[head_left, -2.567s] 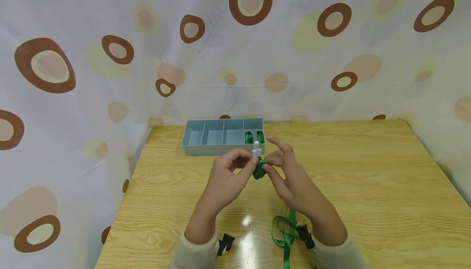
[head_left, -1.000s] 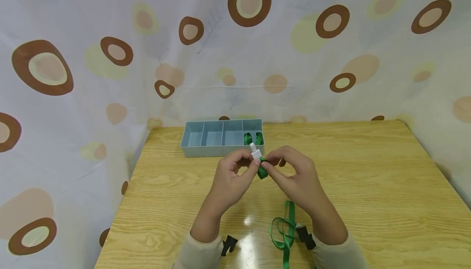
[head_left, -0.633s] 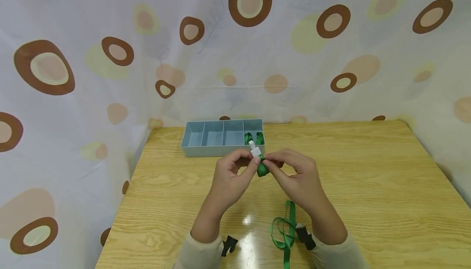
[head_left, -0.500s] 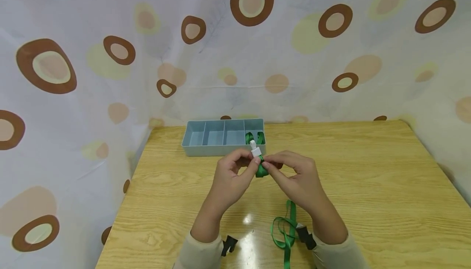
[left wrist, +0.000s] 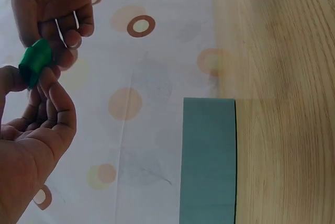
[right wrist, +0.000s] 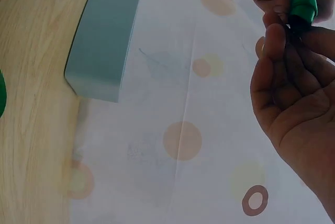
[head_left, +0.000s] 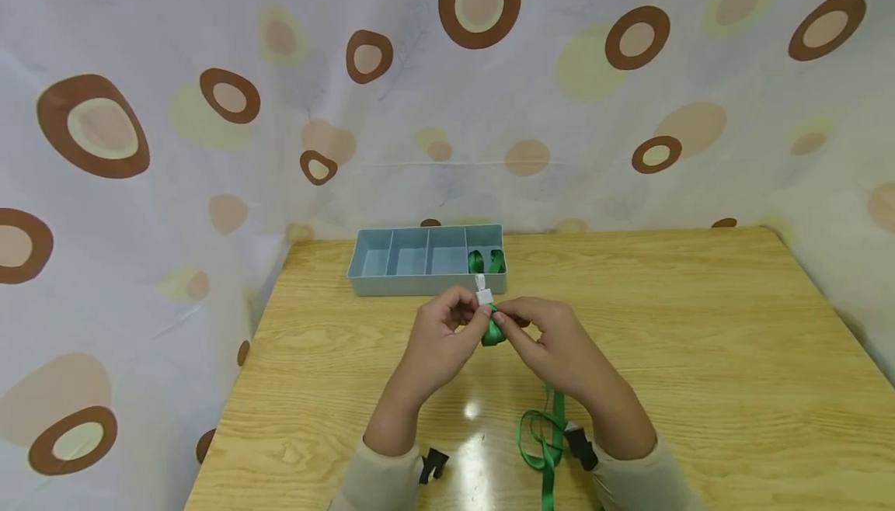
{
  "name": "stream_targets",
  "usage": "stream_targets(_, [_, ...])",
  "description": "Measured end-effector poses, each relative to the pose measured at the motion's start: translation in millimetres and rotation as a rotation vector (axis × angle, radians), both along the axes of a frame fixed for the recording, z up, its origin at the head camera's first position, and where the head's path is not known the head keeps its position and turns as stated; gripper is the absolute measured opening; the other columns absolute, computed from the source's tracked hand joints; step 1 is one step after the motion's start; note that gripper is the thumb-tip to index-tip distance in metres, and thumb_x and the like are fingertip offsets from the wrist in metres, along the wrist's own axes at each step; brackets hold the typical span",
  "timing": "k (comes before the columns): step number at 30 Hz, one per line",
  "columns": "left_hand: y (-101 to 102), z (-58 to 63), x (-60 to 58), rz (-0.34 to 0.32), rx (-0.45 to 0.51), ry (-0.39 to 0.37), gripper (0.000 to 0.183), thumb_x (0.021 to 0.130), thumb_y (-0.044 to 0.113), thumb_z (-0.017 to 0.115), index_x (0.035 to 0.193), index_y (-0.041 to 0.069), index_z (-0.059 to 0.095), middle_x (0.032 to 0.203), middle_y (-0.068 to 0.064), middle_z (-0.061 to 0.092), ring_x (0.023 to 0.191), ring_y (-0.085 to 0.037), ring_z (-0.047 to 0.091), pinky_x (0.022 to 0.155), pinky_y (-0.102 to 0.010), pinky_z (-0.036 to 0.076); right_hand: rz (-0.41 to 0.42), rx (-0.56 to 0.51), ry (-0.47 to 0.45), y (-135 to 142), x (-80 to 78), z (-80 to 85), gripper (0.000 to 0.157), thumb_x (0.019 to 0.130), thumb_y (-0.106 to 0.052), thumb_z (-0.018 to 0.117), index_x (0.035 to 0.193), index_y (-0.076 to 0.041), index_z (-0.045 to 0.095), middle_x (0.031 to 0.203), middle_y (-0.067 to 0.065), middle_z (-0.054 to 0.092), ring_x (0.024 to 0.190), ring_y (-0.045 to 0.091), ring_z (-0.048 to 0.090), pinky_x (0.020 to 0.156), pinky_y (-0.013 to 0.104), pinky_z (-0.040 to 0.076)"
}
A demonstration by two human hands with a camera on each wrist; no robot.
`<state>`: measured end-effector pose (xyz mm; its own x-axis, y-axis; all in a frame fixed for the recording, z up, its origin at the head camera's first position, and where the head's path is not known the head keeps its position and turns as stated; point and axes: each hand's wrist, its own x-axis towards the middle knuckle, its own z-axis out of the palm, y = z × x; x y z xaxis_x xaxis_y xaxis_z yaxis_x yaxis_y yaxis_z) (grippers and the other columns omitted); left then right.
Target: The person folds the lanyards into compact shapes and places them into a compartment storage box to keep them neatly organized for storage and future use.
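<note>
A green ribbon lanyard (head_left: 492, 334), gathered into a small bundle, hangs between both hands above the table. Its white plastic clip (head_left: 484, 296) points up and away. My left hand (head_left: 437, 340) pinches the lanyard just below the clip, thumb in front. From the right, my right hand (head_left: 548, 344) pinches the ribbon with thumb and fingertips. In the left wrist view the folded green ribbon (left wrist: 35, 63) shows between the two hands' fingertips. The right wrist view has the ribbon roll (right wrist: 303, 4) above the right thumb; the white clip is hidden there.
Behind the hands stands a blue-grey tray (head_left: 419, 286) with several compartments. Two coiled green ribbons (head_left: 476, 262) sit in its rightmost compartment. Another green ribbon (head_left: 550, 457) lies loosely looped on the wooden table (head_left: 699, 340) by the right forearm. A patterned cloth (head_left: 587, 130) hangs behind.
The right hand's raised index finger has come down to the ribbon since the earliest frame. Over the last half second both hands have dipped slightly, and the right has shifted a little left.
</note>
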<state>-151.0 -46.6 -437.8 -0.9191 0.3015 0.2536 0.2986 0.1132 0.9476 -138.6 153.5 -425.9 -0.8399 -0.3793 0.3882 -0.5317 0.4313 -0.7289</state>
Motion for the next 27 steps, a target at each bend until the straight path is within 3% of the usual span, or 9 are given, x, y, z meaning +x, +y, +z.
stream_targets(5, [-11.7,-2.8,-6.7,0.004,-0.045,-0.019,0.01,0.106,0.016,0.064,0.099,0.009,0.067,0.096,-0.008,0.07,0.08,-0.016,0.064,0.072,-0.026,0.054,0.02,0.075,-0.078,1.6,2.0,-0.6,0.021,0.109,-0.018,0.063,0.121,-0.01,0.079,0.108,-0.001,0.079,0.078,0.004,0.062,0.067,0.026,0.054])
stream_targets(10, [-27.6,-4.1,-19.5,0.073,-0.076,-0.053,0.012,0.107,0.021,0.064,0.099,0.011,0.067,0.094,-0.006,0.07,0.08,-0.019,0.063,0.07,-0.028,0.053,0.045,0.13,-0.089,7.4,3.6,-1.8,0.019,0.108,-0.019,0.065,0.119,-0.012,0.079,0.109,-0.004,0.078,0.09,0.005,0.069,0.075,0.027,0.059])
stream_targets(13, [-37.2,-7.0,-29.3,0.103,-0.091,-0.075,0.014,0.107,0.023,0.063,0.1,0.011,0.067,0.094,-0.006,0.068,0.08,-0.021,0.062,0.069,-0.03,0.052,0.01,0.183,-0.051,15.4,0.9,-5.6,0.018,0.106,-0.021,0.068,0.119,-0.013,0.078,0.111,-0.005,0.077,0.1,0.011,0.071,0.083,0.034,0.061])
stream_targets(19, [-52.2,-15.3,-47.4,0.118,-0.13,-0.089,0.018,0.108,0.026,0.062,0.102,0.01,0.068,0.097,-0.008,0.068,0.082,-0.022,0.062,0.071,-0.032,0.054,-0.153,0.288,0.049,43.2,-16.6,-22.5,0.026,0.103,-0.023,0.074,0.125,-0.011,0.074,0.127,0.006,0.071,0.123,0.032,0.064,0.097,0.056,0.056])
stream_targets(27, [-64.1,-21.9,-64.9,0.131,-0.149,-0.057,0.019,0.107,0.025,0.063,0.101,0.008,0.069,0.095,-0.008,0.067,0.08,-0.02,0.06,0.068,-0.029,0.052,-0.283,0.354,0.254,67.5,-32.5,-30.0,0.034,0.095,-0.021,0.081,0.123,-0.004,0.074,0.131,0.018,0.067,0.121,0.043,0.059,0.094,0.066,0.049])
